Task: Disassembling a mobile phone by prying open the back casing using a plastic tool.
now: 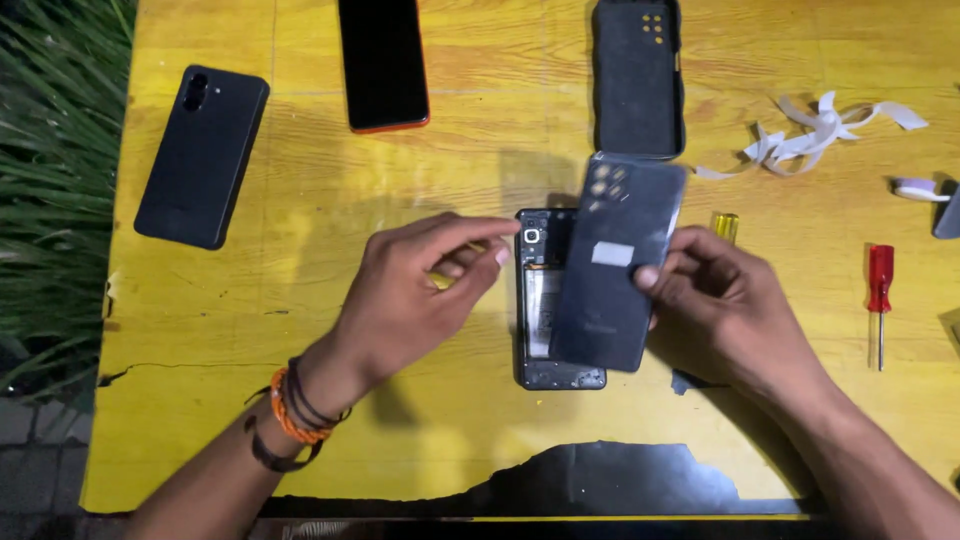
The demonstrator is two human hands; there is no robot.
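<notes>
An opened black phone [540,300] lies on the yellow wooden table [300,400], its insides and battery exposed. My right hand [725,300] holds the phone's dark back cover [615,265], tilted up off the right side of the phone body. My left hand [415,295] hovers at the phone's left edge, index finger and thumb pinched near its top corner; a small yellowish piece seems to sit between the fingers, but I cannot tell what it is.
A black phone [203,155] lies face down at far left, another with a red rim [382,62] at the top, and a black case [638,75] beside it. White tape strips [810,135], a red screwdriver [880,300] and a yellow handle [725,226] lie right. Grass borders the table's left edge.
</notes>
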